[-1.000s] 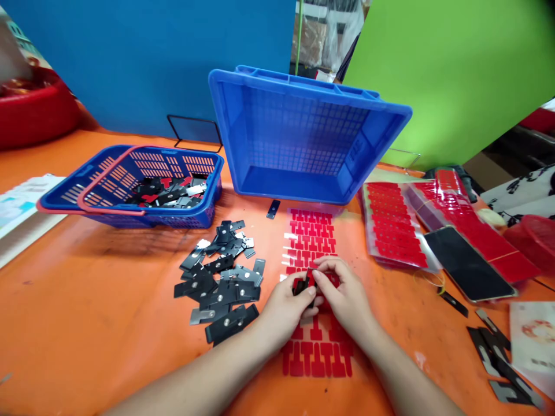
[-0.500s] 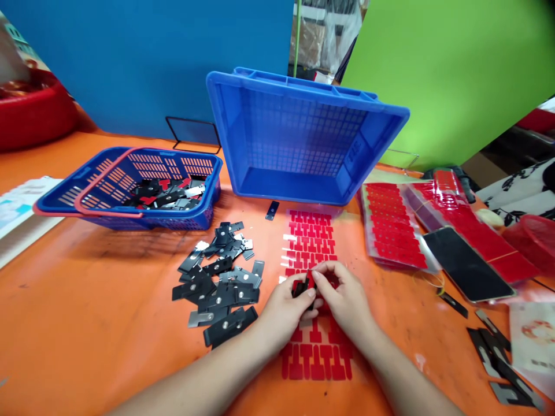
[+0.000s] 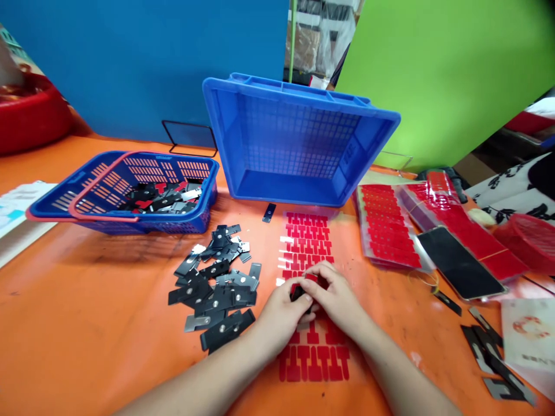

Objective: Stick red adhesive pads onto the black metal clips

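My left hand (image 3: 277, 315) is closed around a small black metal plate (image 3: 297, 293), which the fingers largely cover. My right hand (image 3: 342, 297) meets it, thumb and fingers pinching a red T-shaped sticker (image 3: 311, 278) against the plate. Most of that sticker is hidden. Beneath both hands lies a clear sheet with rows of red T-shaped stickers (image 3: 314, 364). To the left of my left hand spreads a loose pile of black metal plates (image 3: 223, 300), some with a round silvery spot.
A blue basket (image 3: 173, 222) with a pink handle holds more plates, some with red pieces. Behind the sheet a blue crate (image 3: 290, 188) stands tilted, one plate (image 3: 269, 212) before it. On the right lie red sticker packs (image 3: 385, 225), a phone (image 3: 462, 263) and several loose plates (image 3: 489, 358).
The right fingers have closed further over the red sticker and the black plate, covering more of both. The whole view has shifted slightly; the things on the table look unmoved.
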Demonstrator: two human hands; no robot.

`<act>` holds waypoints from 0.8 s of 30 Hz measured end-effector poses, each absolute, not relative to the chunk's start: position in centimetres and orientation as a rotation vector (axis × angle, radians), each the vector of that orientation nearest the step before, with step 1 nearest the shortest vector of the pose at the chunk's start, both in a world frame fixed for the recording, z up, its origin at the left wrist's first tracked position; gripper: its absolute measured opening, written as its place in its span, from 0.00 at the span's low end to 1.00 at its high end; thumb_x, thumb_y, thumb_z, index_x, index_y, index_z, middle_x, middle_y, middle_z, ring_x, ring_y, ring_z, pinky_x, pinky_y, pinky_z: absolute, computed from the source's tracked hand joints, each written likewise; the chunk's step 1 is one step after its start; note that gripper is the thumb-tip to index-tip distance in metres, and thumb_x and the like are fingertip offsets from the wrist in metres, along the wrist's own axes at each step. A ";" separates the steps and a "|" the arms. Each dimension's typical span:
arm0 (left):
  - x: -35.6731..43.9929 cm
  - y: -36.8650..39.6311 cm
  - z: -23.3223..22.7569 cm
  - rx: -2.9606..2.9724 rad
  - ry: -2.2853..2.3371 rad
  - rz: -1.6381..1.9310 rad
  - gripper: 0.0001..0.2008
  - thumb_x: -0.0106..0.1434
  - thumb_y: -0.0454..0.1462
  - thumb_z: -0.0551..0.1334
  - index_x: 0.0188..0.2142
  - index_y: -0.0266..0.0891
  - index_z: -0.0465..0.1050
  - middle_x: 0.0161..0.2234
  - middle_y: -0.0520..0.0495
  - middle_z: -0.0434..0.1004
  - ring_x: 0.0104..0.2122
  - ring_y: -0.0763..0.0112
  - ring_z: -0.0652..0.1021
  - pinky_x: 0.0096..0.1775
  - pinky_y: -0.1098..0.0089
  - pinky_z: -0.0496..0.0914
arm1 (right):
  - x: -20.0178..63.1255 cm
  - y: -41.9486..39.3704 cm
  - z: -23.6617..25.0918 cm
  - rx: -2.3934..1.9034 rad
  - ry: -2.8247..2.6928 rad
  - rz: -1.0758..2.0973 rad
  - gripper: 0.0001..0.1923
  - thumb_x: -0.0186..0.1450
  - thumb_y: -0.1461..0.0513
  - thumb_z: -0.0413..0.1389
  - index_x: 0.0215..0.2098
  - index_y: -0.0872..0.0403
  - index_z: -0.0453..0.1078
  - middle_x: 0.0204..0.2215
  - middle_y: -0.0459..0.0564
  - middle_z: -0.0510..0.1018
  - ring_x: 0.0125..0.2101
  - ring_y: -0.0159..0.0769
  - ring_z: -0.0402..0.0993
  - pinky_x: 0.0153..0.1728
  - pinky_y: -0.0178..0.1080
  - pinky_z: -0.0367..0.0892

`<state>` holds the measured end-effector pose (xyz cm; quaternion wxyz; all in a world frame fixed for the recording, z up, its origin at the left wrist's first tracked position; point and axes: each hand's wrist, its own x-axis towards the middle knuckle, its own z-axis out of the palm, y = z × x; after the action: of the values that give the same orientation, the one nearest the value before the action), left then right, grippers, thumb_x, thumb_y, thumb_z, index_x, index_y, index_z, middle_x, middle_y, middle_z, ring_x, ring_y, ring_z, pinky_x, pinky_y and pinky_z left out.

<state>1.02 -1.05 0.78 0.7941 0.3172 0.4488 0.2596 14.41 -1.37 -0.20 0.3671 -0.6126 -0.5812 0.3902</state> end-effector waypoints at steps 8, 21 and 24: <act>0.8 -1.2 0.4 0.555 0.922 0.572 0.14 0.53 0.36 0.61 0.39 0.39 0.65 0.38 0.42 0.74 0.34 0.70 0.76 0.35 0.70 0.70 | 16.2 -0.9 -0.6 -1.514 -1.112 1.208 0.18 0.62 0.51 0.45 0.33 0.55 0.68 0.24 0.45 0.71 0.26 0.32 0.67 0.30 0.34 0.63; -3.8 1.6 2.6 0.227 0.505 0.879 0.06 0.55 0.39 0.58 0.28 0.38 0.63 0.18 0.58 0.56 0.16 0.84 0.62 0.19 0.79 0.54 | 11.5 8.9 2.8 -1.523 -2.506 0.167 0.18 0.63 0.68 0.42 0.50 0.52 0.61 0.47 0.49 0.69 0.44 0.34 0.65 0.44 0.36 0.59; -3.9 2.0 2.0 0.220 0.585 0.900 0.11 0.54 0.41 0.59 0.37 0.39 0.66 0.16 0.59 0.54 0.16 0.84 0.61 0.18 0.79 0.52 | 9.6 12.3 1.9 -1.451 -2.632 0.082 0.22 0.62 0.70 0.43 0.53 0.49 0.58 0.51 0.47 0.66 0.44 0.36 0.64 0.42 0.37 0.59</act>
<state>-3.93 2.04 1.97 0.8536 0.1045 0.2780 0.4279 9.59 12.31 1.87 0.0674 -0.4814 -0.8735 0.0272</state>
